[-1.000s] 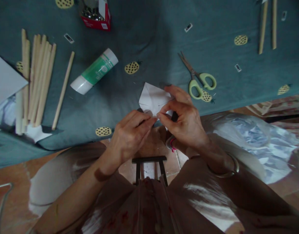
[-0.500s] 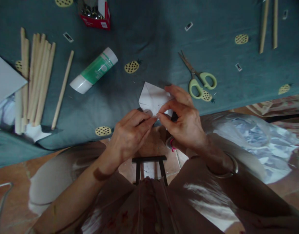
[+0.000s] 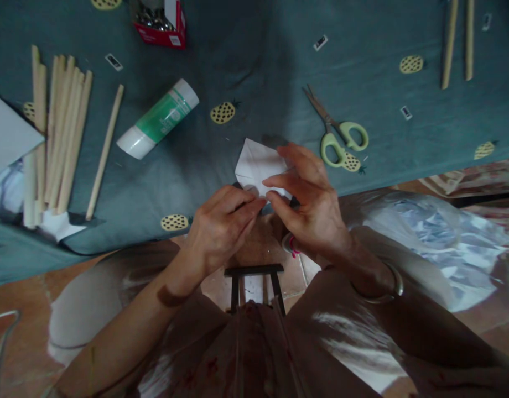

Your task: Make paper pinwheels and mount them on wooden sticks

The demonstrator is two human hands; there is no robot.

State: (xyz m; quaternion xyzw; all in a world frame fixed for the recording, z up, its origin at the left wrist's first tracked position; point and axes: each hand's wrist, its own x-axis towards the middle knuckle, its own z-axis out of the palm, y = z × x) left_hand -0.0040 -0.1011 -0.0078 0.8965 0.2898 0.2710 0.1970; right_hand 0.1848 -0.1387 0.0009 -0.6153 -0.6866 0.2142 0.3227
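Note:
A small sheet of white paper (image 3: 256,160), folded with crease lines and pointed corners, lies at the table's near edge between my hands. My left hand (image 3: 223,226) is closed, its thumb and fingers pinching the paper's near left edge. Around the right side of the paper is my right hand (image 3: 310,196). Its index fingertip rests over the paper and its thumb tip is at the near edge, with a small gap between them. The other fingers curl at the right corner, and part of the paper is hidden under them.
Scissors (image 3: 331,127) with green handles lie to the right. On the left are a glue stick (image 3: 161,119), a single wooden stick (image 3: 105,152), a bundle of several sticks (image 3: 66,132) and white paper (image 3: 9,132). A red box (image 3: 161,33) of shiny metal pieces stands behind.
My right index finger has moved up and left from the thumb tip, opening a gap over the paper. My left hand keeps its pinch in about the same place.

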